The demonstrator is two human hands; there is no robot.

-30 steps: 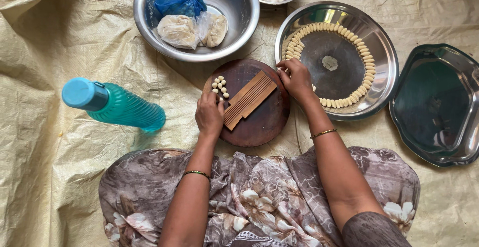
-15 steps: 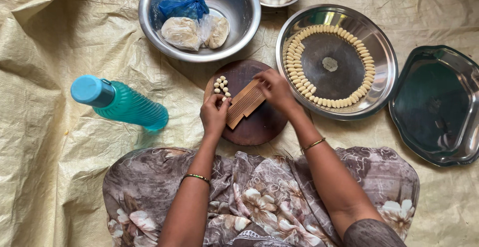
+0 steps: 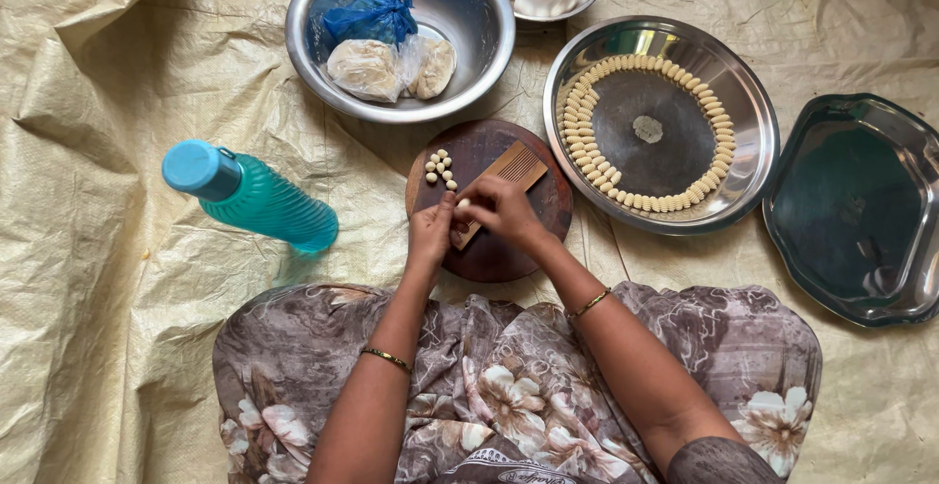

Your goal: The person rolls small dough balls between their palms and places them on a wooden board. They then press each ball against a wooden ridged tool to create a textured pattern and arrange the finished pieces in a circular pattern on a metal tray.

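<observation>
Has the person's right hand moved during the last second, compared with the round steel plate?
Yes. The right hand left the edge of the round steel plate and moved leftward onto the wooden comb, meeting the left hand.

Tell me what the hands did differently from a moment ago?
The right hand left the round steel plate ringed with small dough shells and came back to the ridged wooden comb on the round dark wooden board. Both hands now meet over the comb's near end, the left hand pinching a small pale dough piece there. The little dough balls, turquoise plastic bottle and steel bowl stayed put.
</observation>
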